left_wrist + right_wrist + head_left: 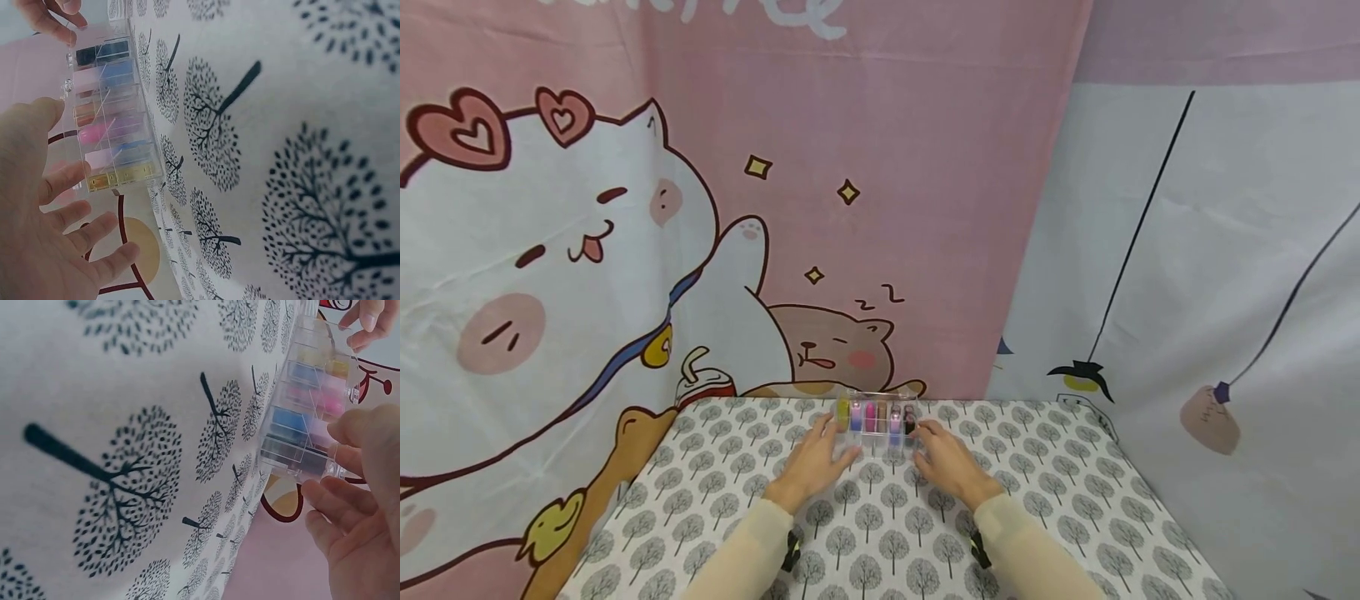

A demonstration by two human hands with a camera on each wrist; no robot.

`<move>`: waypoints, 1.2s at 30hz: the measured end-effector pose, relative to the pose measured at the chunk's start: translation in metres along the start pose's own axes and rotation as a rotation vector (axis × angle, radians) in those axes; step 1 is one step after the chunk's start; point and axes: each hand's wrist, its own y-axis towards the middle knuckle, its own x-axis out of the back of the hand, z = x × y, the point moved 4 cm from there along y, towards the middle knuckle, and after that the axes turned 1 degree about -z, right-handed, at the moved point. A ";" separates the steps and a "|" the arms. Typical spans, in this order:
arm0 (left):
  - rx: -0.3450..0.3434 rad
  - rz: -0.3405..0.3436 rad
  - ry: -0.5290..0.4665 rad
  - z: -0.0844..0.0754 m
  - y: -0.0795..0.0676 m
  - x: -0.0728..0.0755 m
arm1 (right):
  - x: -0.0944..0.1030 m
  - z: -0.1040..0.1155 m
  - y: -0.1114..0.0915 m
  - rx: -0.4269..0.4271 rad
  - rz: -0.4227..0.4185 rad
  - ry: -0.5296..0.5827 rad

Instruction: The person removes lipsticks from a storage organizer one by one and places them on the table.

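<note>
A clear plastic case [876, 442] lies at the far part of the table, with compartments holding several small coloured pieces [112, 128] in yellow, pink, blue, brown and black. Their kind cannot be told. At the case's left end is my left hand [811, 460], fingers spread and thumb toward the front; the left wrist view shows the index finger by the yellow end. My right hand [953, 463] is at the opposite end, by the black piece [290, 455]. Its fingers look loosely bent, the thumb overlapping the case's edge in the right wrist view. Neither hand visibly grips it.
A white cloth with grey tree prints [880, 542] covers the table. Behind it hangs a pink and white curtain [925, 208] with cartoon animals, reaching down to the table's far edge. Both forearms, in cream sleeves [741, 546], extend over the near side.
</note>
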 end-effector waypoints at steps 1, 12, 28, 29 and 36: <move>-0.002 0.005 0.000 0.000 -0.001 0.000 | 0.000 0.000 -0.001 -0.004 0.009 -0.008; -0.060 -0.040 0.048 -0.005 -0.012 0.009 | 0.002 0.000 -0.007 0.057 -0.017 -0.010; -0.146 -0.045 -0.002 -0.008 -0.014 0.011 | 0.011 0.005 -0.026 0.111 -0.094 -0.072; -0.150 -0.044 -0.002 -0.008 -0.013 0.011 | 0.012 0.005 -0.027 0.109 -0.096 -0.071; -0.149 0.005 -0.032 -0.009 -0.012 0.009 | 0.014 0.009 -0.035 0.125 -0.100 -0.085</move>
